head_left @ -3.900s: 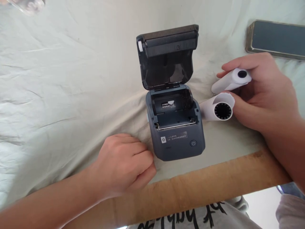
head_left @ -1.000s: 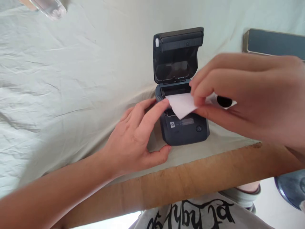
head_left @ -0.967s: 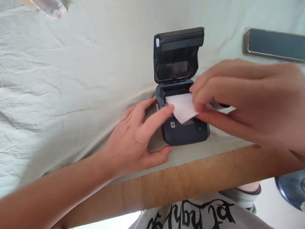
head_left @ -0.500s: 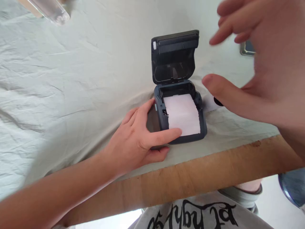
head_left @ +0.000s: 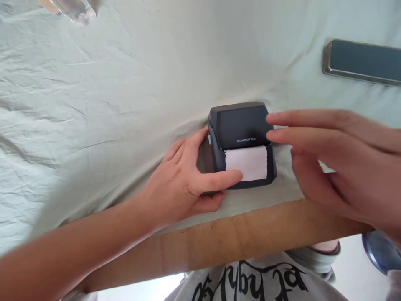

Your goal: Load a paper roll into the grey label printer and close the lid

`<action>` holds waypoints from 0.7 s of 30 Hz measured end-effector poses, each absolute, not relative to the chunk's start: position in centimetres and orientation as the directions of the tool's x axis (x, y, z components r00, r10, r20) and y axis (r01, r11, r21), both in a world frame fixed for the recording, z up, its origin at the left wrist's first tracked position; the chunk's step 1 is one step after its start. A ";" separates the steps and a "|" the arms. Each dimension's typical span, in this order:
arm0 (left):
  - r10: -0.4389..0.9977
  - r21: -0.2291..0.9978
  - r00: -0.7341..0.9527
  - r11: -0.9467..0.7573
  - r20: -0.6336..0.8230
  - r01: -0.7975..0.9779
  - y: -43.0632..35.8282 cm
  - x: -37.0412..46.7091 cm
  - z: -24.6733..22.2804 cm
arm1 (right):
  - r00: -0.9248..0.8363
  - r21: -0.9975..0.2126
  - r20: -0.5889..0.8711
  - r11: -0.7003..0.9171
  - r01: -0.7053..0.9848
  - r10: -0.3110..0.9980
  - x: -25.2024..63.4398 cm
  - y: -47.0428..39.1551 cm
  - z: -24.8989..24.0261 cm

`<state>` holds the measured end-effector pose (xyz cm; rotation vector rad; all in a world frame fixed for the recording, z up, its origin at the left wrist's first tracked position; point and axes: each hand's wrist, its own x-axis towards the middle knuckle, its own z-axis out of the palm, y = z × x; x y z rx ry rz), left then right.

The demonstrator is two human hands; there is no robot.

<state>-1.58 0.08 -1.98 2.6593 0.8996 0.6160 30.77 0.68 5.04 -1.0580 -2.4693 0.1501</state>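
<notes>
A dark label printer (head_left: 242, 125) rests on the cloth with its lid down. White paper (head_left: 247, 163) lies over its front, coming out from under the lid's edge. My left hand (head_left: 191, 179) grips the printer's left side, with one finger pressing the paper's lower left corner. At the printer's right side is my right hand (head_left: 332, 154), holding nothing, its fingers apart and two fingertips at the lid's right edge. A bit of something white shows behind those fingers, mostly hidden.
A phone (head_left: 363, 62) lies at the upper right on the pale cloth (head_left: 140, 83). At the top left is a clear plastic object (head_left: 77, 10). The wooden table edge (head_left: 219, 244) runs along the front.
The printer's lid has swung from raised to down over the paper roll bay. My right hand has come down to the printer's right side, uncovering the phone. My left hand has kept its hold.
</notes>
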 end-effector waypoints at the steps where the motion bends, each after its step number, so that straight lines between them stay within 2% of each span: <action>1: 0.621 0.372 0.718 -0.776 0.314 0.508 0.1 -1.6 -2.0 | -0.616 -0.206 0.375 0.710 0.673 0.693 30.8 0.4 4.3; 3: 0.621 0.361 0.711 -0.779 0.329 0.513 0.0 -1.5 -2.2 | -0.661 -0.091 0.391 0.741 0.665 0.641 30.6 0.1 2.9; 6: 0.664 0.332 0.655 -0.748 0.362 0.575 -0.2 -1.2 -2.6 | -0.685 -0.046 0.393 0.758 0.651 0.613 30.1 0.0 1.7; 15: 0.679 0.315 0.624 -0.733 0.387 0.603 -0.2 -0.5 -2.7 | -0.664 -0.095 0.419 0.757 0.646 0.620 30.1 0.1 1.1; 21: 0.675 0.316 0.615 -0.737 0.408 0.598 -0.2 -0.6 -2.8 | -0.641 -0.191 0.501 0.797 0.573 0.581 30.0 0.8 -0.1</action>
